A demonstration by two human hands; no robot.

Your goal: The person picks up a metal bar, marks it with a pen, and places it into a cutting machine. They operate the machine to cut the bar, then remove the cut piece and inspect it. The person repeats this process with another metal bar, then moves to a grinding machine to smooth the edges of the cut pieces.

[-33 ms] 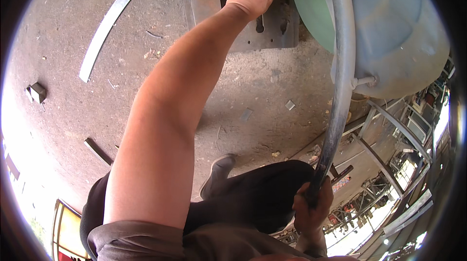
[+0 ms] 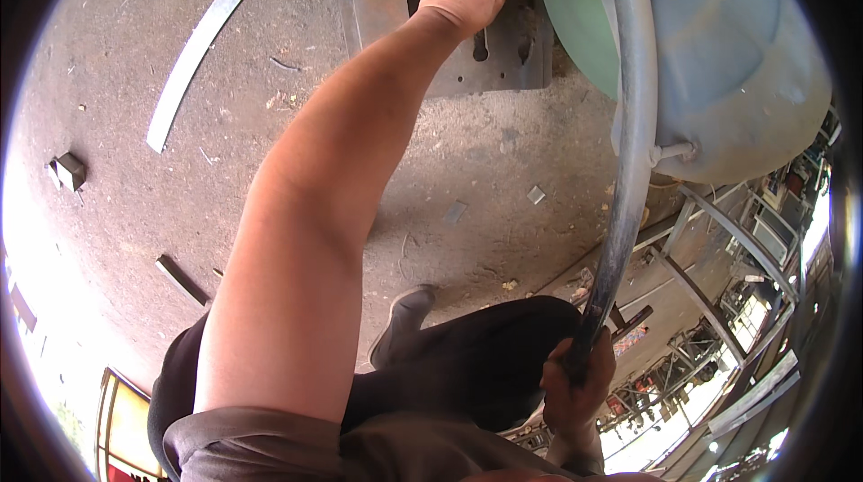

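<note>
Metal fabrication workshop or yard, open-air look. Bare dusty concrete floor (image 2: 503, 203) littered with offcuts: a curved steel strip (image 2: 193, 55) well left of the bolted steel base plate (image 2: 503, 50), a small metal block (image 2: 68, 169) further left, scrap bits just below the plate. Welded steel frames (image 2: 719, 239) stand right of it, beside a large grey tank (image 2: 746, 59).

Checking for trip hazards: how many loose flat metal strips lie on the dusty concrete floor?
2. A long pale curved metal strip lies upper left; a short dark metal strip lies lower left, beside the left forearm. The arm or legs may hide others.
</note>
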